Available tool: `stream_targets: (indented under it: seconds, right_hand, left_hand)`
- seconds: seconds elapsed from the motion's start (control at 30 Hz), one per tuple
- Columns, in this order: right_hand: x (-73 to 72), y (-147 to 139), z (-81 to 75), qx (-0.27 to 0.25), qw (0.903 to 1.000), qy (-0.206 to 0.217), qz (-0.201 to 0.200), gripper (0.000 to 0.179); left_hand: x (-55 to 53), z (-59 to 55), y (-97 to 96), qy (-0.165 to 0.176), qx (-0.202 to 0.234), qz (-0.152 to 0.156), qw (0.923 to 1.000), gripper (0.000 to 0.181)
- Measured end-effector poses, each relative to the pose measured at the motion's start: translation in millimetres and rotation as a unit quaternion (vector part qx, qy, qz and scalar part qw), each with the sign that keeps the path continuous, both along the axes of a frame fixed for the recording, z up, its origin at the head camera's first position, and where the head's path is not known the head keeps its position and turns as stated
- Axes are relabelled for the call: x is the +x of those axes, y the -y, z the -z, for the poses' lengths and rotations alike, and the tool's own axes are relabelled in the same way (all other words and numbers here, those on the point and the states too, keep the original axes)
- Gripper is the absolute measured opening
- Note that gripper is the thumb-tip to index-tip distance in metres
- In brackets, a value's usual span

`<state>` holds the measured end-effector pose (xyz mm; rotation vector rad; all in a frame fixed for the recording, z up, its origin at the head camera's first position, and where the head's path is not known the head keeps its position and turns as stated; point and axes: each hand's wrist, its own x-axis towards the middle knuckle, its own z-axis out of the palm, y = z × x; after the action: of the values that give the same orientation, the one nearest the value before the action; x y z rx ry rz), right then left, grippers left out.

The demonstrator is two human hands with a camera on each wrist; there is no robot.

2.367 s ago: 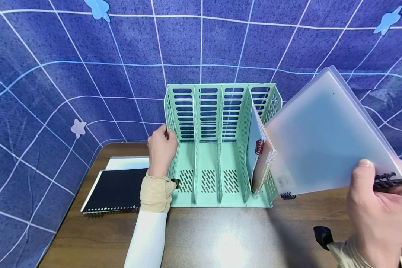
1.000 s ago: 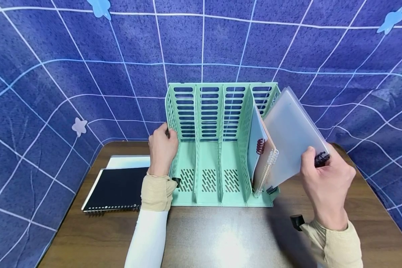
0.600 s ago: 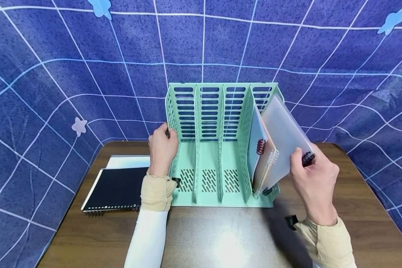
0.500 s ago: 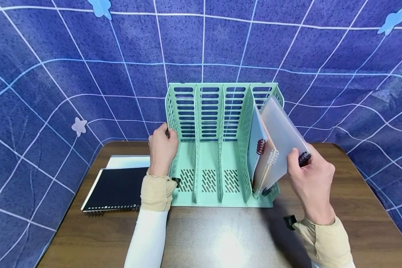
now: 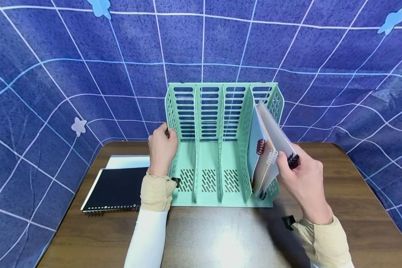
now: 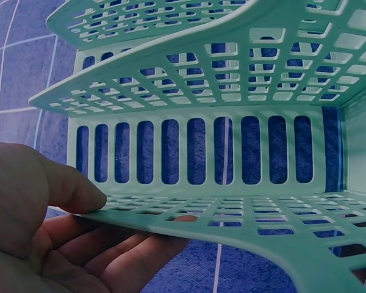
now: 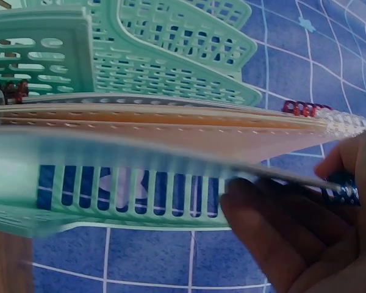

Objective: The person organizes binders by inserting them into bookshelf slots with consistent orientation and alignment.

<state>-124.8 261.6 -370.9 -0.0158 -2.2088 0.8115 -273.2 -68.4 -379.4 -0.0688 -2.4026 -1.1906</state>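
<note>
A mint-green file organizer (image 5: 207, 156) stands on the table with its compartments facing me. My left hand (image 5: 163, 150) grips its left side wall, thumb inside and fingers outside, as the left wrist view shows. My right hand (image 5: 305, 182) pinches a spiral notebook (image 5: 275, 136) with a translucent cover and black coil by its upper coil edge. This notebook is tilted and partly inside the rightmost compartment. Left of it there, a blue notebook (image 5: 255, 149) with a red coil and a beige notebook (image 5: 264, 163) with a clear coil lean together.
Left of the organizer, a black-covered spiral notebook (image 5: 120, 186) lies flat over a pale one (image 5: 130, 162), partly behind my left arm. A blue gridded cloth (image 5: 137, 93) hangs behind the wooden table (image 5: 201, 238).
My right hand has brought the translucent notebook leftward from the right side into the rightmost compartment, close against the beige one. My left hand has stayed on the organizer's wall.
</note>
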Motion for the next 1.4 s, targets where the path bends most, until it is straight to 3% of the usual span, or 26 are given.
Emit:
stream_targets:
  seconds: [0.23, 0.77, 1.13, 1.4]
  right_hand:
    - [7.0, -1, -7.2, 0.016, 0.9961, 0.067, -0.054, 0.028]
    - [12.7, 1, -10.6, 0.073, 0.9750, 0.133, -0.163, 0.063]
    - [12.2, 0, -7.2, 0.072, 0.9549, 0.186, -0.220, 0.057]
    - [7.7, 3, -4.1, 0.097, 0.9593, 0.169, -0.205, 0.031]
  left_hand:
    - [0.3, 0.8, 0.0, 0.001, 0.004, 0.000, 1.0000, 0.026]
    - [0.5, 0.6, -0.4, 0.003, 0.001, -0.001, 1.0000, 0.024]
    - [-0.6, 1.9, 0.1, -0.002, 0.000, 0.000, 1.0000, 0.027]
    - [-2.2, 2.6, 0.0, -0.008, -0.002, -0.003, 1.0000, 0.024]
